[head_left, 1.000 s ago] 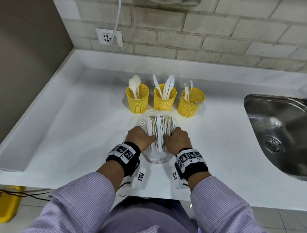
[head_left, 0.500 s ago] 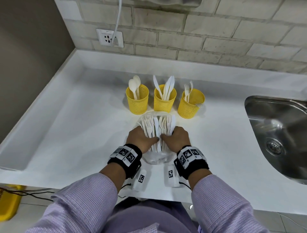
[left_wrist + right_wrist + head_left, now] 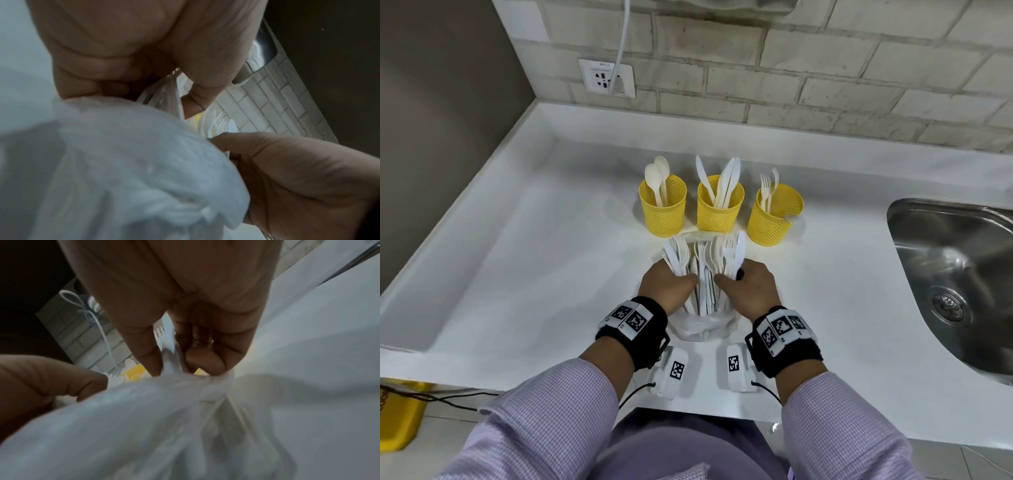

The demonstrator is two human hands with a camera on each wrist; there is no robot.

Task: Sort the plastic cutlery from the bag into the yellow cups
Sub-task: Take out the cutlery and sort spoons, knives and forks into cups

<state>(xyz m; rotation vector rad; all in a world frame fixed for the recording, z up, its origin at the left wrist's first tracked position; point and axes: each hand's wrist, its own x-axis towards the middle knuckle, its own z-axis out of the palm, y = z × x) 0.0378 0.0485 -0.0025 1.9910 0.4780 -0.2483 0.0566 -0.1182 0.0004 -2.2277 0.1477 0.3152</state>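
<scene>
A clear plastic bag [image 3: 703, 327] of white plastic cutlery [image 3: 705, 255] stands on the white counter [image 3: 517, 274], just in front of three yellow mesh cups. My left hand [image 3: 669, 284] grips the bag's left side and my right hand [image 3: 744, 286] grips its right side, fingers curled over the rim. In the wrist views the bag [image 3: 123, 162] [image 3: 185, 426] fills the foreground, with my curled left fingers [image 3: 107, 68] and right fingers [image 3: 205, 360] at its edge. The left cup [image 3: 662, 210] holds spoons, the middle cup [image 3: 719, 205] knives, the right cup [image 3: 774, 216] forks.
A steel sink [image 3: 955, 274] is set in the counter at the right. A brick wall with a socket [image 3: 606, 77] and a white cable runs behind. The counter's left part steps up to a raised ledge.
Both hands have pushed the bag's rim down towards me, so more of the cutlery stands bare above it. The cups have not moved.
</scene>
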